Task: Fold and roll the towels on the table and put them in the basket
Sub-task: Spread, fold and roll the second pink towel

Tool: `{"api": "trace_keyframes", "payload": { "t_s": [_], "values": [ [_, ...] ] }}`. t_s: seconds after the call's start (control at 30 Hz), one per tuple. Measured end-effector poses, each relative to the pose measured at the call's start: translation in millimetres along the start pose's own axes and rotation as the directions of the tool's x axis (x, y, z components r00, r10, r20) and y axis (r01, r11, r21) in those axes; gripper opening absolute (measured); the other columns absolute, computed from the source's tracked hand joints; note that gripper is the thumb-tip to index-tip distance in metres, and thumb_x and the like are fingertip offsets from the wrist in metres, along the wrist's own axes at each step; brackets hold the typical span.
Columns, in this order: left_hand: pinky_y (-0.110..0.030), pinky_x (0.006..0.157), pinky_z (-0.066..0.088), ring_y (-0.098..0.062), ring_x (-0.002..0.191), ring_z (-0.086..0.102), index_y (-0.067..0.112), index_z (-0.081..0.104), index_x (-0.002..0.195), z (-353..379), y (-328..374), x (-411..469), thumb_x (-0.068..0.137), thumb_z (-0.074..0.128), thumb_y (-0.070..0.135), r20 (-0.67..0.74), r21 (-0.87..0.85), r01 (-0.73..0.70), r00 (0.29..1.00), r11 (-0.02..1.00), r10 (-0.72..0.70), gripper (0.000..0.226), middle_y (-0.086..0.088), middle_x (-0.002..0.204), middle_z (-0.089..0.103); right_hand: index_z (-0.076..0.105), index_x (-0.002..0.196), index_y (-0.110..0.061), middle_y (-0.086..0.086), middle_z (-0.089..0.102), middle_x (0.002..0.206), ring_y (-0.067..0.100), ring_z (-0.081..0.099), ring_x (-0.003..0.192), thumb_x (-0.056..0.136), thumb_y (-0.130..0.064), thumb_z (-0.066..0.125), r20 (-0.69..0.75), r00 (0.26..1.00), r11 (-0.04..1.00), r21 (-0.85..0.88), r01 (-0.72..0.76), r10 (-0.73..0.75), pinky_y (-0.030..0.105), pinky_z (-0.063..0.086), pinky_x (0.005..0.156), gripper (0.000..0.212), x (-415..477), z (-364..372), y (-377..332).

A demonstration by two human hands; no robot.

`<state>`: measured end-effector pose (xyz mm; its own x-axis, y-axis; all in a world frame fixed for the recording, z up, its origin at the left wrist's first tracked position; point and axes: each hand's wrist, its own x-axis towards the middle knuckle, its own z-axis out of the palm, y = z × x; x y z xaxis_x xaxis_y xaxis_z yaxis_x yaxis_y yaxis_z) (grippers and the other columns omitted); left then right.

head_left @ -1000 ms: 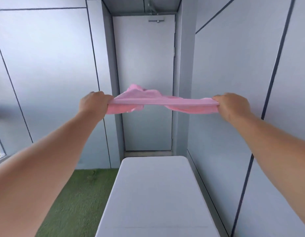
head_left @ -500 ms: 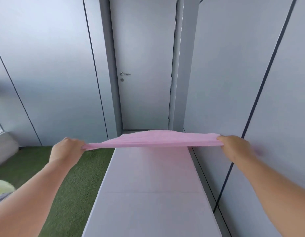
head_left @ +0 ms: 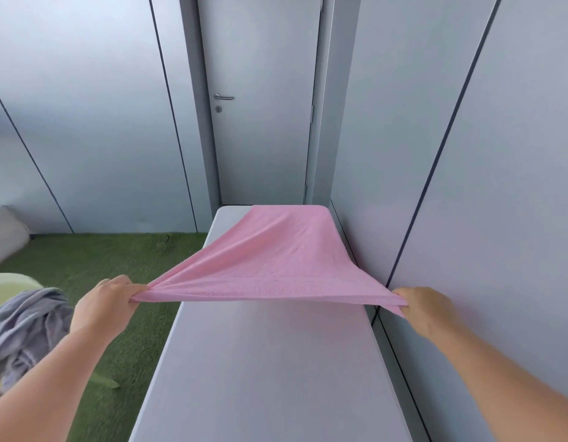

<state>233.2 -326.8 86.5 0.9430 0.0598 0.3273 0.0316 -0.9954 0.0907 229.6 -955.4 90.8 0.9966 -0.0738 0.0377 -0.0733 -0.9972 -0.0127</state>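
A pink towel (head_left: pixel 276 256) is stretched over the far half of the long grey table (head_left: pixel 270 371). Its far edge lies on the table's far end, while the near edge is held up in the air. My left hand (head_left: pixel 106 306) grips the near left corner, out past the table's left edge. My right hand (head_left: pixel 427 309) grips the near right corner, close to the wall. At the left edge, a pale green basket (head_left: pixel 8 287) has a grey towel (head_left: pixel 24 330) hanging over it.
A grey panelled wall (head_left: pixel 486 218) runs right along the table's right side. A shut grey door (head_left: pixel 260 116) stands behind the table's far end. Green artificial grass (head_left: pixel 110 260) covers the floor to the left.
Both hands have come down and toward me with the pink towel. Its far edge has dropped from the air onto the table's far end. My view has tilted down, bringing the basket into sight.
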Motion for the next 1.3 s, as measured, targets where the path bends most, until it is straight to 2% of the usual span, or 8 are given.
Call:
{"api": "trace_keyframes", "payload": {
  "t_s": [0.17, 0.4, 0.6, 0.8, 0.97, 1.13, 1.2, 1.3],
  "values": [
    [-0.033, 0.053, 0.042, -0.019, 0.078, 0.053, 0.036, 0.079, 0.103, 3.7, -34.1, -62.2, 0.079, 0.079, 0.007, 0.032, -0.014, -0.024, 0.999, 1.0, 0.024, 0.038, 0.015, 0.08, 0.051, 0.062, 0.125, -0.039, -0.007, 0.067, 0.104, 0.021, 0.063, 0.094, 0.093, -0.024, 0.055, -0.005, 1.0, 0.998, 0.059, 0.016, -0.016, 0.027, 0.039, 0.069, 0.037, -83.3, 33.7, -8.9],
    [-0.034, 0.052, 0.044, -0.015, 0.079, 0.049, 0.033, 0.079, 0.107, 16.7, -68.7, -177.9, 0.079, 0.077, 0.004, 0.147, -0.102, 0.013, 0.989, 0.995, 0.002, 0.041, 0.017, 0.08, 0.052, 0.06, 0.132, -0.039, -0.01, 0.05, 0.081, 0.018, 0.054, 0.082, 0.092, -0.024, 0.059, 0.079, 0.996, 0.991, 0.123, -0.059, 0.049, 0.031, 0.045, 0.068, 0.043, -215.3, 88.7, -25.6],
    [-0.031, 0.049, 0.044, -0.013, 0.078, 0.05, 0.035, 0.079, 0.106, 33.6, -75.2, -281.0, 0.075, 0.079, 0.003, 0.236, -0.166, 0.066, 0.971, 0.984, -0.025, 0.044, 0.02, 0.079, 0.051, 0.061, 0.132, -0.036, -0.011, 0.044, 0.077, 0.018, 0.049, 0.081, 0.088, -0.021, 0.064, 0.162, 0.98, 0.992, 0.041, -0.12, 0.112, 0.032, 0.046, 0.064, 0.047, -302.4, 127.4, -21.7],
    [-0.029, 0.048, 0.043, -0.014, 0.076, 0.05, 0.039, 0.078, 0.105, 48.9, -81.4, -363.8, 0.067, 0.084, 0.0, 0.34, -0.189, 0.154, 0.937, 0.97, -0.083, 0.054, 0.019, 0.078, 0.05, 0.055, 0.137, -0.041, -0.01, 0.038, 0.081, 0.022, 0.054, 0.103, 0.087, -0.023, 0.064, 0.279, 0.948, 0.989, -0.032, -0.148, 0.151, 0.027, 0.039, 0.067, 0.054, -367.6, 146.1, -19.2],
    [-0.029, 0.047, 0.044, -0.014, 0.073, 0.046, 0.047, 0.073, 0.111, 58.2, -85.3, -407.0, 0.065, 0.084, 0.003, 0.42, -0.16, 0.203, 0.9, 0.966, -0.119, 0.065, 0.018, 0.079, 0.05, 0.039, 0.147, -0.045, -0.013, 0.036, 0.092, 0.01, 0.034, 0.095, 0.092, -0.029, 0.053, 0.381, 0.914, 0.989, -0.023, -0.143, 0.141, 0.024, 0.035, 0.07, 0.058, -393.9, 154.0, -18.1],
    [-0.042, 0.073, 0.051, -0.017, 0.097, 0.046, 0.044, 0.071, 0.118, 55.8, -62.3, -415.2, 0.074, 0.079, 0.02, 0.42, -0.132, 0.234, 0.893, 0.963, -0.159, 0.05, 0.021, 0.107, 0.052, 0.059, 0.133, -0.034, -0.014, 0.053, 0.109, 0.013, 0.048, 0.107, 0.074, -0.077, 0.047, 0.304, 0.952, 0.995, 0.082, -0.065, 0.038, 0.031, 0.051, 0.081, 0.074, -399.1, 156.4, -11.4],
    [-0.049, 0.09, 0.048, -0.021, 0.116, 0.047, 0.043, 0.066, 0.126, 42.5, -31.7, -399.7, 0.077, 0.072, 0.032, 0.393, -0.144, 0.209, 0.909, 0.967, -0.139, 0.05, 0.014, 0.126, 0.056, 0.063, 0.128, -0.029, -0.012, 0.054, 0.115, 0.015, 0.048, 0.112, 0.074, -0.078, 0.043, 0.201, 0.979, 0.991, 0.134, -0.007, -0.02, 0.034, 0.051, 0.089, 0.076, -380.3, 152.1, -27.4],
    [-0.048, 0.114, 0.035, -0.014, 0.139, 0.035, 0.042, 0.049, 0.143, 33.3, 54.0, -362.7, 0.091, 0.059, 0.043, 0.397, -0.251, 0.081, 0.917, 0.965, 0.026, 0.053, 0.013, 0.15, 0.043, 0.04, 0.148, -0.025, -0.003, 0.039, 0.149, 0.018, 0.032, 0.138, 0.083, -0.073, 0.039, 0.227, 0.962, 0.98, 0.164, 0.116, -0.152, 0.038, 0.038, 0.109, 0.081, -335.1, 140.9, -94.5]
  ]
}}
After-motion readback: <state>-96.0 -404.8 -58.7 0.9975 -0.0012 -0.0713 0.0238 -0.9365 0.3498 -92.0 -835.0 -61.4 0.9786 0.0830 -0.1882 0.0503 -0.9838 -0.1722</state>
